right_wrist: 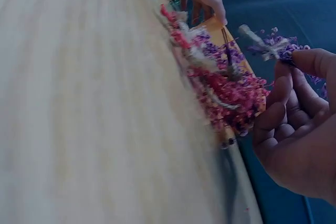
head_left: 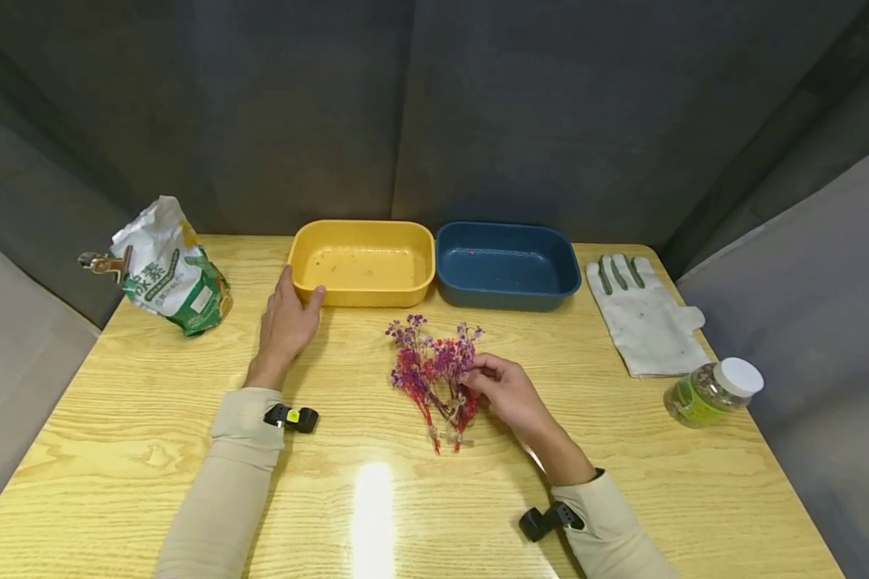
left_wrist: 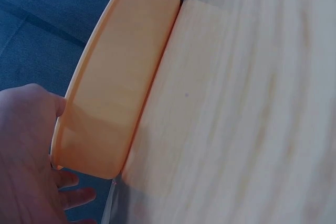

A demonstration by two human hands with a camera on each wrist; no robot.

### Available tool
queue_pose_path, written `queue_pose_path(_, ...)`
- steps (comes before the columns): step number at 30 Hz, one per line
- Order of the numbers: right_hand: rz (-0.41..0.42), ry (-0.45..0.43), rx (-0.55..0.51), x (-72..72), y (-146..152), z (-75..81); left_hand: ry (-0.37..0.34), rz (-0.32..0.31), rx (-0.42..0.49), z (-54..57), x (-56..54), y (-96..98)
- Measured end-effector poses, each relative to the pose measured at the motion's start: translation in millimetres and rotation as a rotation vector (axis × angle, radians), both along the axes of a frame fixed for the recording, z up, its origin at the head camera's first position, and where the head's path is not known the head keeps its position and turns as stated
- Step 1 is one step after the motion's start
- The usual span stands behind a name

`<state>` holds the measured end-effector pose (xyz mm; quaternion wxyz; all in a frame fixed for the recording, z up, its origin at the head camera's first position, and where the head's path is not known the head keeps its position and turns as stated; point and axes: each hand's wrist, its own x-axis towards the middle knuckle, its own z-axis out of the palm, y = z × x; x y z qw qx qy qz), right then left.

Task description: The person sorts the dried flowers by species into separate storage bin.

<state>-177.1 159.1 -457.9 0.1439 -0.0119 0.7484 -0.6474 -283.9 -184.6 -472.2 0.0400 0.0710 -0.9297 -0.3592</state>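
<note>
My left hand (head_left: 288, 326) is at the near left corner of a yellow bin (head_left: 362, 299). Its thumb touches the rim, while the other fingers extend loosely past the end wall in the left wrist view. Between thumb and fingertips, my right hand (head_left: 503, 394) pinches a small bunch of purple dried flowers (right_wrist: 273, 48) tied with pale twine. The right wrist view shows this bunch raised beside the other flowers. Red and purple dried flower bunches (head_left: 413, 378) lie on the table in front of the bins, their red stems toward me.
A blue bin (head_left: 507, 299) stands right of the yellow one. At the left is a green and white bag (head_left: 177, 277) with a metal clip (head_left: 105, 263). A white work glove (head_left: 648, 330) and a white-lidded jar (head_left: 710, 394) are on the right side of the table (head_left: 152, 426).
</note>
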Motion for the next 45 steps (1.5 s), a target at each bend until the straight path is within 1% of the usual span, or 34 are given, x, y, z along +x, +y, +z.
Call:
queue_pose_path(5,-0.004,0.041,-0.028,-6.1,1.0,7.8,-0.009,0.003,0.040,-0.7,0.1,-1.9)
queue_pose_path(11,-0.008,0.078,-0.013,-18.9,-0.4,19.1,0.009,-0.013,0.140,-3.6,-2.4,-7.2)
queue_pose_path(15,-0.012,0.108,0.002,-32.3,-3.0,28.1,0.023,-0.024,0.203,-5.3,-5.0,-10.5)
queue_pose_path(21,-0.001,0.143,0.020,-57.5,-10.3,41.0,0.024,-0.029,0.271,-7.4,-5.4,-13.0)
queue_pose_path(23,0.003,0.144,0.019,-65.9,-13.3,42.9,0.024,-0.029,0.278,-8.4,-5.5,-13.5)
queue_pose_path(27,0.002,0.118,0.002,-82.6,-20.5,45.1,0.027,-0.024,0.282,-7.8,-4.9,-13.1)
queue_pose_path(30,-0.008,0.089,-0.031,-95.2,-27.3,45.6,0.032,-0.020,0.279,-6.1,-4.7,-12.4)
queue_pose_path(33,-0.016,0.072,-0.024,-107.5,-34.4,45.8,0.035,-0.011,0.262,-5.8,-4.7,-12.1)
queue_pose_path(40,-0.045,0.063,0.087,-134.8,-49.5,53.6,0.039,0.007,0.249,-5.6,-4.8,-11.0)
queue_pose_path(45,-0.043,0.063,0.176,-151.5,-58.5,58.8,0.040,0.006,0.247,-5.8,-3.7,-10.7)
